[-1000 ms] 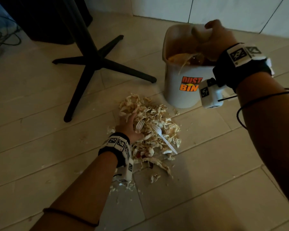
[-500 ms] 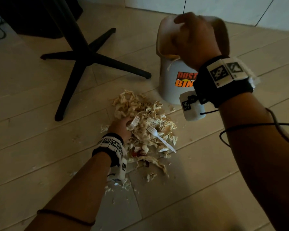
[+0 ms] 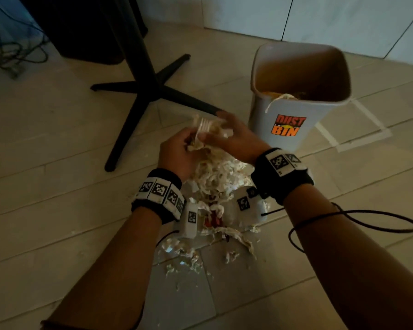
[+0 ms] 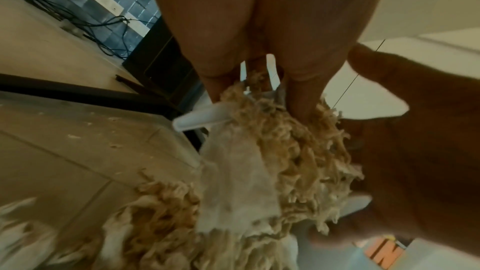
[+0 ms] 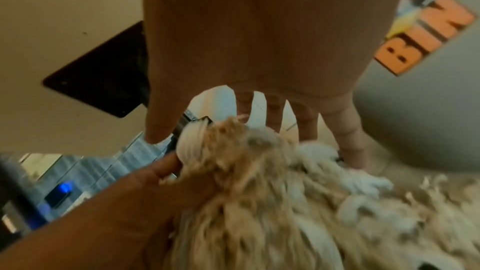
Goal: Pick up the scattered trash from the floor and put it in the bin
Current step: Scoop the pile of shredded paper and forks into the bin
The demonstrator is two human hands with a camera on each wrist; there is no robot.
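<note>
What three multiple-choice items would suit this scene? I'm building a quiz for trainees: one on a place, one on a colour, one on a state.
1. Where does the bin stand?
A. Left of the table base
B. Right of the table base
C. On a chair

2. What colour is the bin's lettering?
A. Orange
B. Green
C. Blue

3. What are the hands doing?
A. Both hang empty
B. One rests on the bin's rim
C. Both hold a clump of shreds with a fork in it

Key:
1 B: in the head view the bin is on the floor, right of the black table base.
2 A: "DUST BIN" is printed in orange.
3 C: the left hand and right hand close around shreds, with a white fork sticking out.
</note>
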